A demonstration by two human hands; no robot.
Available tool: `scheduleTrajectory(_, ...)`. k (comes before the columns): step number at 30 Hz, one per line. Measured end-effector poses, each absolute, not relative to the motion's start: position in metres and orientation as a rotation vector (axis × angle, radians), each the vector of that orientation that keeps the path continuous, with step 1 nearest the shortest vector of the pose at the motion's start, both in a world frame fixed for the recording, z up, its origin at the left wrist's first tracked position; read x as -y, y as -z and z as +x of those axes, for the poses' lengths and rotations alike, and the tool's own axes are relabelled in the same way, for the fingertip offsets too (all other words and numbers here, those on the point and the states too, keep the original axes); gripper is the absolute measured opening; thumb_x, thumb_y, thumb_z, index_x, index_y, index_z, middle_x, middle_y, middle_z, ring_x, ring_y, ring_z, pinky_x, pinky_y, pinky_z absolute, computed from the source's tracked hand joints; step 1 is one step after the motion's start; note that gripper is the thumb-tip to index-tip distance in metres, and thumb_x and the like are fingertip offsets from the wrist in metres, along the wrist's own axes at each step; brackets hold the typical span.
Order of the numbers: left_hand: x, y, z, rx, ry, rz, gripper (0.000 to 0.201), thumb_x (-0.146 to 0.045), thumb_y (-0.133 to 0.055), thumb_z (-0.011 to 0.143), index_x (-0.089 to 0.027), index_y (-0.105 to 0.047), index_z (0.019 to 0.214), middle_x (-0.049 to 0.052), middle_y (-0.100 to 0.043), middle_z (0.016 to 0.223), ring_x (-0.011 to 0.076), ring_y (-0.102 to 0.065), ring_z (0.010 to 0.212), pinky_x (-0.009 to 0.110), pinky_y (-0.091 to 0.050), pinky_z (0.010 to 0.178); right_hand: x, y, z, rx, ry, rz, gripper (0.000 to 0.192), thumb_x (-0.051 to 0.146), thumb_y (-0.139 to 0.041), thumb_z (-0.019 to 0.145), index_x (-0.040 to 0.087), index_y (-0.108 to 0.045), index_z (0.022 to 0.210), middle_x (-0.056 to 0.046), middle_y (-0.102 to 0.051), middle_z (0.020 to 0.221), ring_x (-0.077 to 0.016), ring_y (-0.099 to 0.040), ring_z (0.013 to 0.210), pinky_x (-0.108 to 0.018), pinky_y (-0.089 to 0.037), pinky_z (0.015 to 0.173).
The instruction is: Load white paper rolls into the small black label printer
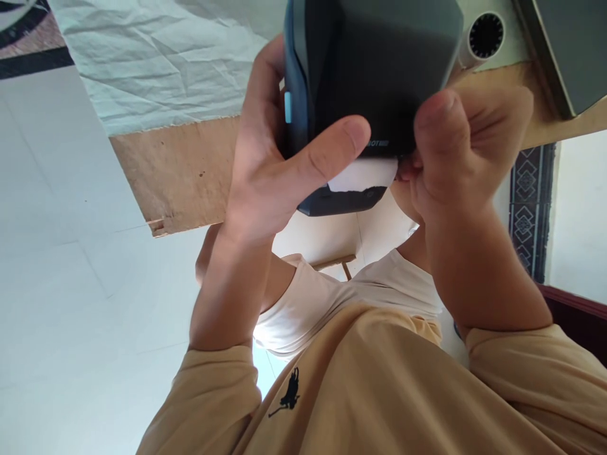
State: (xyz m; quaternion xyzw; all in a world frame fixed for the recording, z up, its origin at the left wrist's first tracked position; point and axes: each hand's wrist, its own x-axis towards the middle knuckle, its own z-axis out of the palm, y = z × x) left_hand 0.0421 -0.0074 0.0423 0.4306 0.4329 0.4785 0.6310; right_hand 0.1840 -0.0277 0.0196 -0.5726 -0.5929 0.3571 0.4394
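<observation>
A white tiled floor (61, 265) fills the left of the head view, and a wooden table (175, 170) with crumpled white paper (156, 57) on it lies above. You hold a dark device (374, 69) up close to the camera. Your left hand (270, 170) wraps around its side, with the thumb pressed flat on its front. Your right hand (465, 145) is curled into a fist, with the fingers pinching a white paper strip (363, 175) at the device's lower edge. Both forearms rise steeply from your yellow sleeves.

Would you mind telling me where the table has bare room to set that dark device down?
Free: the creased white sheet left of the left hand, and the bare wood strip below it. Crowded: right of the right hand, by the white cylinder and grey slab.
</observation>
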Motion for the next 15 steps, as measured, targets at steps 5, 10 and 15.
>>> scheduleTrajectory(5, 0.0100, -0.0393, 0.0414, -0.935, -1.059, 0.913, 0.031, -0.044, -0.068, 0.063, -0.022, -0.049, 0.073, 0.000, -0.046, 0.069, 0.0112, -0.051, 0.062, 0.023, -0.042, 0.052, 0.0250, -0.0123, 0.1794, 1.303, -0.846, -1.346, 0.059, 0.051, -0.054, 0.072, 0.014, -0.018, 0.043, 0.002, -0.023, 0.039, 0.0001, -0.018, 0.042, -0.025, -0.011, 0.047)
scheduleTrajectory(10, 0.0080, -0.0382, 0.0392, -0.860, -1.091, 0.876, 0.020, -0.015, -0.064, 0.069, -0.019, -0.046, 0.076, 0.000, -0.042, 0.069, 0.0078, -0.043, 0.059, 0.022, -0.040, 0.050, 0.0242, -0.0182, 0.1782, 1.348, -0.890, -1.365, 0.055, 0.047, -0.057, 0.071, 0.013, -0.025, 0.042, 0.002, -0.023, 0.041, 0.0007, -0.020, 0.041, -0.025, -0.012, 0.046)
scheduleTrajectory(15, 0.0059, -0.0376, 0.0360, -0.809, -1.045, 0.938, 0.012, -0.007, -0.052, 0.077, -0.016, -0.046, 0.083, 0.002, -0.044, 0.075, 0.0083, -0.044, 0.068, 0.023, -0.041, 0.059, 0.0285, -0.0144, 0.1868, 1.356, -0.995, -1.398, 0.053, 0.052, -0.052, 0.073, 0.013, -0.027, 0.047, 0.002, -0.029, 0.046, -0.0011, -0.026, 0.045, -0.022, -0.021, 0.046)
